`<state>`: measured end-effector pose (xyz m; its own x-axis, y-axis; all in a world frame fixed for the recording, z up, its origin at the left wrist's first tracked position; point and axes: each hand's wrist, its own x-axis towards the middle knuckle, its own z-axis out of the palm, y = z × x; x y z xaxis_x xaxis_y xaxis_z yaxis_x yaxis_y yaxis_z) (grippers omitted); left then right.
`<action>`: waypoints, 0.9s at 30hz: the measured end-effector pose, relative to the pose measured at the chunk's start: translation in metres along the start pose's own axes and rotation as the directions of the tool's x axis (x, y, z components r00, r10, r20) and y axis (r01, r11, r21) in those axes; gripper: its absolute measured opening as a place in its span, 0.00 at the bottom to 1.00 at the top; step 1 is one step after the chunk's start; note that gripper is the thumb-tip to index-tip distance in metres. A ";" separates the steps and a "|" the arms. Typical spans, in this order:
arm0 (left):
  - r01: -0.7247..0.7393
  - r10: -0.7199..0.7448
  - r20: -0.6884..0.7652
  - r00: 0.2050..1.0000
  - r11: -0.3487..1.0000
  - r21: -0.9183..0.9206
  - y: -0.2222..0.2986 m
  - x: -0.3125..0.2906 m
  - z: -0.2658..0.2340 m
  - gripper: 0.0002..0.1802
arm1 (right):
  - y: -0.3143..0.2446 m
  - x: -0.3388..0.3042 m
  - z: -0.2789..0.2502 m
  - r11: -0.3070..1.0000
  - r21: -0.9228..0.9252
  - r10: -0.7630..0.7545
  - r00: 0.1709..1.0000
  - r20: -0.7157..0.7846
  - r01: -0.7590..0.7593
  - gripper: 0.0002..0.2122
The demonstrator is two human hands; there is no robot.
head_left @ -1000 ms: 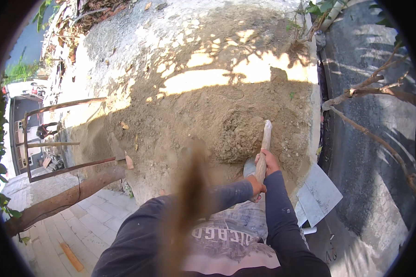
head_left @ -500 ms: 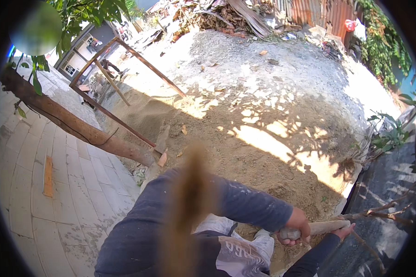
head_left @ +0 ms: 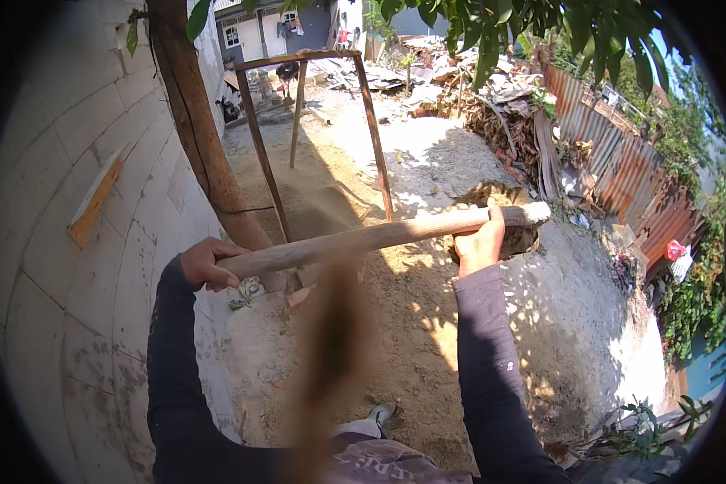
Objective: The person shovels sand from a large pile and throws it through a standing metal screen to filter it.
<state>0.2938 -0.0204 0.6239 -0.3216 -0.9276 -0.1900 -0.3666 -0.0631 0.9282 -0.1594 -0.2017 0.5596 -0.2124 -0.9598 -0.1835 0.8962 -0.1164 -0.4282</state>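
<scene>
Pale lettering [head_left: 379,462] stands across the greyish front of the person's shirt [head_left: 423,468], at the lower edge of the head view (tilted, creased and partly cut off, so only a few characters can be made out).

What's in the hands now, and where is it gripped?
A hoe, by its wooden handle: the left hand grips one end, the right hand grips near the other, beside the soil-caked blade.

Tan handle [head_left: 403,231]; dark sleeves [head_left: 492,347]; grey fence [head_left: 613,161] (rust-streaked).
</scene>
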 end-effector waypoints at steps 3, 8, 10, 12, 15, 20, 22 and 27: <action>-0.126 0.322 -0.219 0.921 0.780 0.613 0.048 0.004 -0.026 0.32 | 0.033 0.043 0.030 0.971 0.237 -0.012 0.974 0.224 -0.043 0.12; 0.194 0.488 -0.280 0.827 0.219 0.956 0.012 0.005 0.020 0.27 | 0.068 0.031 -0.012 0.983 0.182 -0.038 0.993 0.113 0.016 0.16; 0.155 0.522 -0.263 0.811 0.242 0.958 -0.065 0.019 0.054 0.18 | 0.084 0.028 -0.083 0.996 0.087 -0.016 0.998 0.053 0.011 0.17; 0.098 0.345 -0.235 0.909 0.370 0.924 -0.129 0.036 0.111 0.18 | 0.077 0.032 -0.189 0.998 0.058 0.029 0.997 -0.077 -0.024 0.12; 0.117 -0.116 -0.069 0.991 0.474 0.873 -0.219 0.046 0.185 0.16 | 0.049 -0.040 -0.333 0.984 -0.161 0.013 0.934 -0.357 -0.076 0.09; -0.375 -0.276 0.525 0.805 0.448 0.811 -0.224 0.103 0.300 0.20 | -0.007 -0.213 -0.553 0.977 -0.163 -0.087 0.441 -0.893 -0.137 0.12; -0.539 -0.238 0.696 0.677 0.484 0.690 -0.204 0.118 0.340 0.23 | -0.039 -0.281 -0.572 0.982 -0.157 -0.111 0.357 -0.927 -0.101 0.13; -0.541 -0.381 0.804 0.457 0.598 0.591 -0.221 0.127 0.417 0.25 | -0.082 -0.364 -0.549 0.968 -0.244 -0.246 -0.034 -0.969 -0.048 0.25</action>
<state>-0.0297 0.0295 0.2611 -0.7091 -0.1041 -0.6974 -0.5613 0.6819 0.4690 -0.3697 0.2978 0.1757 -0.5907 0.3089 -0.7454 0.7830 -0.0039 -0.6221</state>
